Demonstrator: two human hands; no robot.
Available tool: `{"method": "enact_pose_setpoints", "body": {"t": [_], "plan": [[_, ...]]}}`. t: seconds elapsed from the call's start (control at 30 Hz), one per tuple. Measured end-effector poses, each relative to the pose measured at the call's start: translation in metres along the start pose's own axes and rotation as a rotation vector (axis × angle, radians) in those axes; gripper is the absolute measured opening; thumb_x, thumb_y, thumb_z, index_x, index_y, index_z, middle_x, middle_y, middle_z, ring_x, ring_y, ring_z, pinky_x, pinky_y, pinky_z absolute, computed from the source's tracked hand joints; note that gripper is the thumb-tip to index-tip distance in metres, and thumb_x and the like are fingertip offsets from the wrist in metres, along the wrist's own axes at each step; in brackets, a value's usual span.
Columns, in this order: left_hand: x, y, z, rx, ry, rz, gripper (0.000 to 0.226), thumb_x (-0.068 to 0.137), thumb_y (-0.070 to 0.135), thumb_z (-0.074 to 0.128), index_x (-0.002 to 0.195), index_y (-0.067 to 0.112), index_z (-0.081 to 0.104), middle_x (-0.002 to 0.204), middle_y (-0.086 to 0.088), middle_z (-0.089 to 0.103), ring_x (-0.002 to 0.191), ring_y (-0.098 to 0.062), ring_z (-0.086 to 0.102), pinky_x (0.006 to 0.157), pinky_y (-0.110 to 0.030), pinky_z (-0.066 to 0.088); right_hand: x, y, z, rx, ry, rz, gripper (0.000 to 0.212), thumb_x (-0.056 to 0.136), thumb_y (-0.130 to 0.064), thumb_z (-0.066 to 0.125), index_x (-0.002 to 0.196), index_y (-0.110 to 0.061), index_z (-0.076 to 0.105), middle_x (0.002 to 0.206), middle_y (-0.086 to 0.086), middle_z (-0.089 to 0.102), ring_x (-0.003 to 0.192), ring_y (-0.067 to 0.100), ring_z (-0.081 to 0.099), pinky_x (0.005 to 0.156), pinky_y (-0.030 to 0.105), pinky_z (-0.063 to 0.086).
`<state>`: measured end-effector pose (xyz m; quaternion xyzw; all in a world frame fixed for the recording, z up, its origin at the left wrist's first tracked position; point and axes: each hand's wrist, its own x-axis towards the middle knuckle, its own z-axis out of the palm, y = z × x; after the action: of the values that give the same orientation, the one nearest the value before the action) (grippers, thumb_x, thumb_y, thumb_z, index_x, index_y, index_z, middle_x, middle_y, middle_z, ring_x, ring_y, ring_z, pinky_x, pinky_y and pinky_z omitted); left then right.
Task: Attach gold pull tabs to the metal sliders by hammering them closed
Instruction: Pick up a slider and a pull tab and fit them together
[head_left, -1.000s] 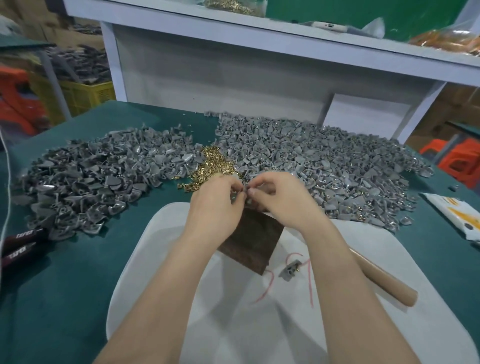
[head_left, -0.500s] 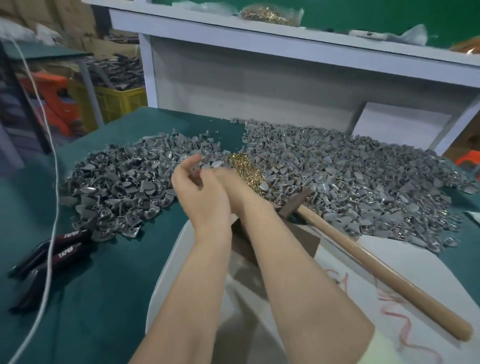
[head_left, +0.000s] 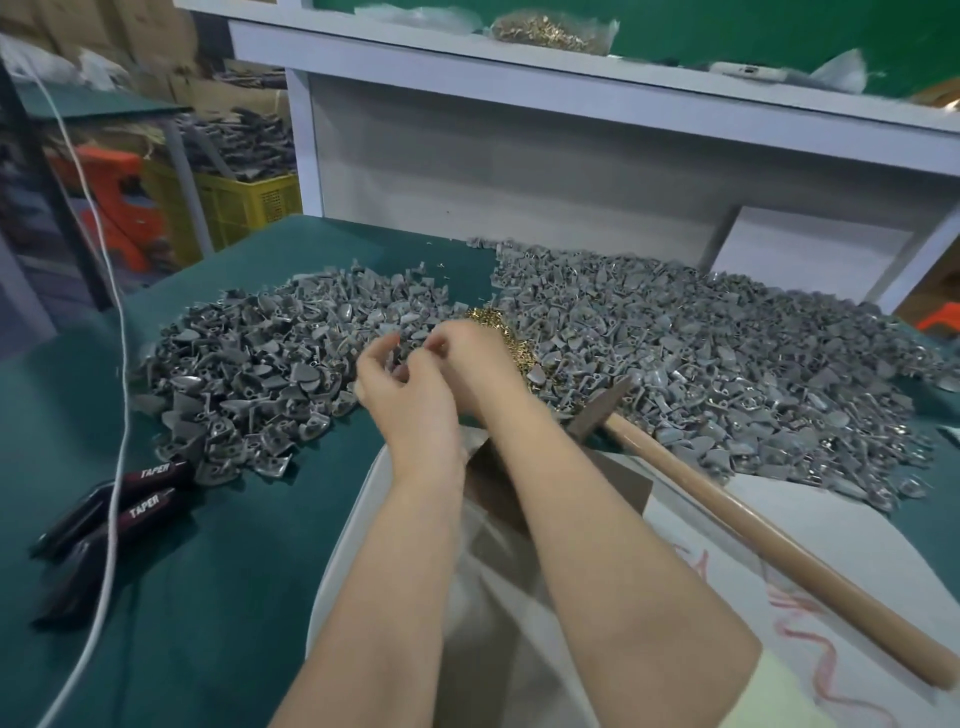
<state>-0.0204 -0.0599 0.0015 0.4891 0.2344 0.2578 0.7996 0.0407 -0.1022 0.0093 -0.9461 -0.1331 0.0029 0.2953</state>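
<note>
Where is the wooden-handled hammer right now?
The wooden-handled hammer lies unheld on the right in the head view, its head beside the right-hand pile of grey metal sliders.

even diffuse light, soft shadows, wide-angle bowing at edges, slight motion blur, background soft

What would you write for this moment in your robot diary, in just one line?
step: fitting small part by fingers | left hand: near gold tabs | right hand: same | hammer: lying unused | grip contents: unclear
</note>
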Motion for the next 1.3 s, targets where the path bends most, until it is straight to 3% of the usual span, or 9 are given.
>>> {"method": "enact_pose_setpoints", "body": {"t": [0.13,0.23,0.4,0.53,0.7,0.83,1.03,1.2,1.3], "plan": [[-0.006,-0.001,0.005,-0.031,-0.208,-0.147,0.024,0.097,0.013,0.044,0.116,0.019,0.058,0.120,-0.006,0.063,0.107,-0.015,0.062,0.091,-0.026,0.047,-0.017,0.017,-0.037,0.318,0.160,-0.068,0.023,0.085,-0.023,0.066,0.104,-0.008,0.064,0.099,0.009,0.067,0.094,0.023,0.062,0.082,0.029,0.046],[-0.008,0.000,0.006,-0.088,-0.297,-0.231,0.022,0.097,0.010,0.047,0.112,0.009,0.063,0.108,-0.011,0.069,0.096,-0.019,0.067,0.090,-0.031,0.052,-0.028,0.023,-0.042,0.172,0.138,-0.176,0.024,0.084,-0.018,0.065,0.107,-0.010,0.061,0.100,0.007,0.065,0.094,0.021,0.061,0.082,0.027,0.046],[-0.007,0.002,0.003,-0.109,-0.219,-0.165,0.013,0.092,0.003,0.055,0.096,0.003,0.067,0.084,-0.009,0.067,0.077,-0.012,0.065,0.077,-0.023,0.054,-0.028,0.025,-0.047,0.040,0.035,-0.251,0.033,0.087,-0.018,0.062,0.119,-0.014,0.059,0.116,0.004,0.059,0.104,0.016,0.055,0.089,0.024,0.042],[-0.004,0.003,0.002,-0.183,-0.136,-0.129,0.013,0.093,0.001,0.053,0.093,0.011,0.061,0.104,-0.013,0.066,0.089,-0.013,0.066,0.081,-0.019,0.053,-0.024,0.028,-0.047,0.155,0.056,-0.136,0.036,0.086,-0.017,0.062,0.122,-0.020,0.059,0.103,-0.006,0.065,0.094,0.009,0.059,0.086,0.023,0.045],[-0.004,0.001,0.001,-0.189,-0.092,-0.064,0.009,0.095,0.007,0.054,0.095,0.014,0.059,0.093,-0.002,0.065,0.078,-0.005,0.065,0.071,-0.015,0.052,0.004,0.031,-0.013,-0.320,-0.086,0.167,0.018,0.088,-0.013,0.060,0.104,-0.011,0.066,0.111,0.008,0.065,0.094,0.026,0.060,0.086,0.032,0.049],[-0.004,0.000,0.000,-0.172,-0.103,-0.034,0.012,0.092,0.007,0.057,0.090,0.018,0.060,0.089,0.000,0.063,0.070,-0.001,0.062,0.067,-0.013,0.049,0.014,0.025,0.002,-0.418,-0.142,0.212,0.018,0.087,-0.010,0.055,0.105,-0.006,0.060,0.111,0.011,0.060,0.094,0.030,0.057,0.073,0.032,0.041],[-0.006,0.000,0.002,-0.160,-0.138,-0.015,0.012,0.090,0.006,0.058,0.093,0.018,0.059,0.084,0.000,0.061,0.061,0.001,0.062,0.070,-0.018,0.050,0.021,0.026,0.004,-0.389,-0.176,0.215,0.020,0.090,-0.011,0.050,0.108,-0.006,0.059,0.098,0.009,0.055,0.093,0.027,0.056,0.071,0.032,0.041],[-0.011,-0.002,0.006,0.037,-0.331,0.035,0.020,0.087,0.006,0.063,0.090,0.025,0.062,0.102,-0.005,0.065,0.095,-0.018,0.064,0.089,-0.031,0.051,0.008,0.041,-0.022,-0.107,0.043,0.214,0.013,0.090,-0.016,0.055,0.085,-0.006,0.062,0.085,0.008,0.058,0.082,0.025,0.054,0.072,0.029,0.043],[-0.015,-0.006,0.009,0.242,-0.488,0.130,0.026,0.085,0.006,0.065,0.090,0.031,0.064,0.096,0.004,0.066,0.083,-0.009,0.062,0.075,-0.015,0.049,-0.023,0.052,-0.051,0.131,0.204,0.166,0.012,0.085,-0.017,0.064,0.074,-0.018,0.061,0.082,0.003,0.066,0.077,0.021,0.062,0.070,0.032,0.050]]}}
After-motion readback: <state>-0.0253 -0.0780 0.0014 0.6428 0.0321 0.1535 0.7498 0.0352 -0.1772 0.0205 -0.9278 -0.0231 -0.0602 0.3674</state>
